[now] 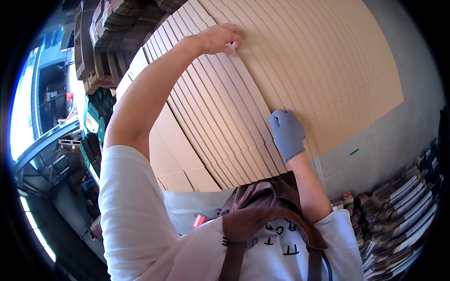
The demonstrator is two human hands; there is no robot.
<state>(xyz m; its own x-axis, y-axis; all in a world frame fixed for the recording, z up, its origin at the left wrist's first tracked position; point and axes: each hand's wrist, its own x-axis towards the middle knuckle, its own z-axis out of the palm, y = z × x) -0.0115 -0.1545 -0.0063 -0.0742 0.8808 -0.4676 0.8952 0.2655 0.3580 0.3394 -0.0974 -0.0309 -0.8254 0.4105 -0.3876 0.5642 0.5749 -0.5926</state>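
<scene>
Overlapping brown cardboard sheets (234, 126) lie fanned out in front of me, with creases running across them. My left hand (218, 40) is bare and stretches to the far part of an overlapping edge. Its fingers are bent over that edge, with the thumb apart from them. Nearer to me, my right hand (287, 135) wears a grey glove. Its fingers are closed at the same long edge, on a cardboard sheet; the fingertips are partly hidden. To the right, more fanned cardboard (323, 70) spreads away from both hands.
Stacked cardboard bundles on wooden pallets (101, 70) stand at the far left. More bundled cardboard (398, 215) is piled at the lower right, beside grey floor (379, 154). A red spool (200, 220) lies close to my apron.
</scene>
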